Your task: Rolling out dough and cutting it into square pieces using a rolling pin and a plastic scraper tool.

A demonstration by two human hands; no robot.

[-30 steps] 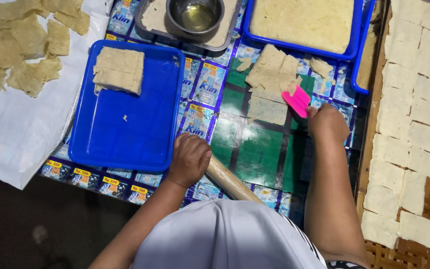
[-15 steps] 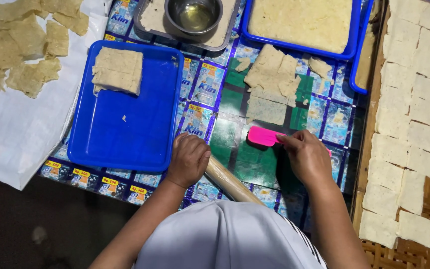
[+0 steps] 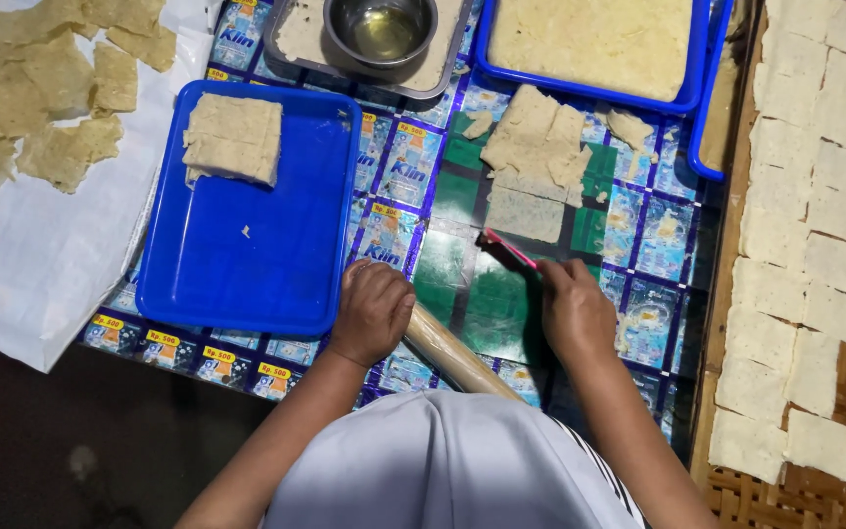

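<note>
The pink scraper [image 3: 509,249] was held edge-on, its long axis running from 10 to 4 o'clock, just below the dough sheet [image 3: 526,214] on the table [image 3: 462,264]. It was pinched in the curled fingers of the right hand [image 3: 574,313]. The left hand [image 3: 374,312] was closed on the rolling pin [image 3: 447,355]. At 9 o'clock, a dough block [image 3: 234,137] was kept in the blue tray [image 3: 237,279]; at 12, oil was held in a steel bowl [image 3: 381,29].
</note>
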